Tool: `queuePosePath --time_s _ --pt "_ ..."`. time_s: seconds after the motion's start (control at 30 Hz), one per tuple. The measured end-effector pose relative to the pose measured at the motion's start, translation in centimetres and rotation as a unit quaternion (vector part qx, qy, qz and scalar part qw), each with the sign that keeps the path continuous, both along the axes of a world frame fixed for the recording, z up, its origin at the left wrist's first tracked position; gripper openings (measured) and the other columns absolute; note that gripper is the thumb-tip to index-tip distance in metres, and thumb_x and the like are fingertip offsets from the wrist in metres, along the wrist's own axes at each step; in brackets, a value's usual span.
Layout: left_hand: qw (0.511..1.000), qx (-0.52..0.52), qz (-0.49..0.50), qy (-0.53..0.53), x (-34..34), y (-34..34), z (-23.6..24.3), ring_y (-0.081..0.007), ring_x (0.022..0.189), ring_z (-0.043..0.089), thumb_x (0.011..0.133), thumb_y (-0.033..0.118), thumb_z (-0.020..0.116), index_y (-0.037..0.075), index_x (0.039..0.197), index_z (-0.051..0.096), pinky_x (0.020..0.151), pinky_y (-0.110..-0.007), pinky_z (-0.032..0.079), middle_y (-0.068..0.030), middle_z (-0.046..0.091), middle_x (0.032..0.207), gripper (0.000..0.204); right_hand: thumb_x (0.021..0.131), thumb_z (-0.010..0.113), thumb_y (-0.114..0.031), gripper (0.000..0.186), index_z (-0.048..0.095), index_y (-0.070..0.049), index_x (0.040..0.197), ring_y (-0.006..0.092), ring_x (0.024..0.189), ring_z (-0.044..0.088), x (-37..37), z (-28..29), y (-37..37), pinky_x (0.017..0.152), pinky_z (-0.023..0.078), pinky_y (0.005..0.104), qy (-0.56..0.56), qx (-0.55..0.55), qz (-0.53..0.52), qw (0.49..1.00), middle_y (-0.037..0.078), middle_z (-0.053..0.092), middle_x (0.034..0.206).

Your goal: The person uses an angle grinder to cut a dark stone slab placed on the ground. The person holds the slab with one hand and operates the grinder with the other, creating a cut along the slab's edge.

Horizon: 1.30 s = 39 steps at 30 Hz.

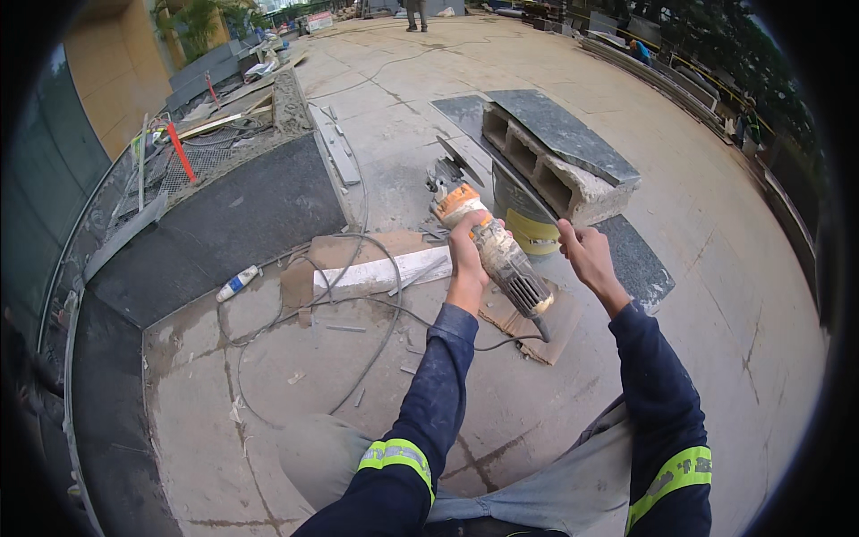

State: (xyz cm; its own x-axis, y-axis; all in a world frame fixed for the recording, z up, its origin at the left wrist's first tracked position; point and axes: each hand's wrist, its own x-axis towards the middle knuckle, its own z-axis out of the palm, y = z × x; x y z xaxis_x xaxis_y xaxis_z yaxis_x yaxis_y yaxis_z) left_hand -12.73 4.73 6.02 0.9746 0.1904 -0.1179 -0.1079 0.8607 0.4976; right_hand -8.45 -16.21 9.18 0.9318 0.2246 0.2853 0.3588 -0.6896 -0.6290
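Observation:
My left hand (470, 259) grips a dusty orange-and-cream angle grinder (497, 251) by its body, its head pointing forward near a dark disc (461, 161) seen almost edge-on. My right hand (586, 255) is closed around the near end of a long thin strip (541, 201) beside the grinder. Behind them a dark object with a yellow band (528, 233) sits partly hidden against hollow concrete blocks (582, 197) topped by a speckled stone slab (564, 134). The grinder's cord (492, 345) loops over the paving, past cardboard (528, 322) and a white bar (353, 277).
A dark stone-faced ledge (215, 224) bounds the left, with debris and orange stakes (179, 152). A bottle (237, 285) lies beside it. Another slab (635, 259) lies right of the blocks. A standing person (416, 13) is far ahead; another (747, 121) is at the far right.

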Motion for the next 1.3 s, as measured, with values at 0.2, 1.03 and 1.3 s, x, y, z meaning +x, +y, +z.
queuePosePath --time_s 0.2,1.03,1.3 --pt "0.999 -0.013 -0.039 0.015 -0.5 -7.2 -1.0 -0.0295 0.072 0.065 0.077 0.027 0.064 0.002 0.107 0.049 0.065 -0.041 0.058 -0.0171 0.062 0.088 0.042 0.062 0.080 -0.034 0.063 0.058 0.003 0.108 0.0310 0.087 0.068 -9.2 1.8 -0.4 0.079 0.052 0.0385 0.155 -0.050 0.077 0.984 0.020 0.067 0.090" --pt "0.994 -0.015 -0.101 0.033 -3.8 -17.7 -3.8 -0.0338 0.088 0.061 0.078 0.036 0.061 0.008 0.122 0.041 0.077 -0.046 0.055 -0.0170 0.057 0.099 0.056 0.058 0.077 -0.027 0.060 0.056 0.014 0.097 0.0421 0.082 0.068 -12.0 -1.0 -11.1 0.075 0.055 0.0404 0.172 -0.094 0.051 0.979 0.031 0.065 0.084" --pt "0.992 -0.049 -0.106 0.037 -2.8 -16.9 -5.1 -0.0336 0.086 0.060 0.077 0.037 0.062 0.007 0.118 0.041 0.075 -0.046 0.054 -0.0163 0.056 0.096 0.056 0.059 0.075 -0.027 0.060 0.056 0.015 0.099 0.0399 0.079 0.069 -11.5 -1.6 -10.2 0.074 0.057 0.0402 0.180 -0.101 0.049 0.977 0.030 0.066 0.081"
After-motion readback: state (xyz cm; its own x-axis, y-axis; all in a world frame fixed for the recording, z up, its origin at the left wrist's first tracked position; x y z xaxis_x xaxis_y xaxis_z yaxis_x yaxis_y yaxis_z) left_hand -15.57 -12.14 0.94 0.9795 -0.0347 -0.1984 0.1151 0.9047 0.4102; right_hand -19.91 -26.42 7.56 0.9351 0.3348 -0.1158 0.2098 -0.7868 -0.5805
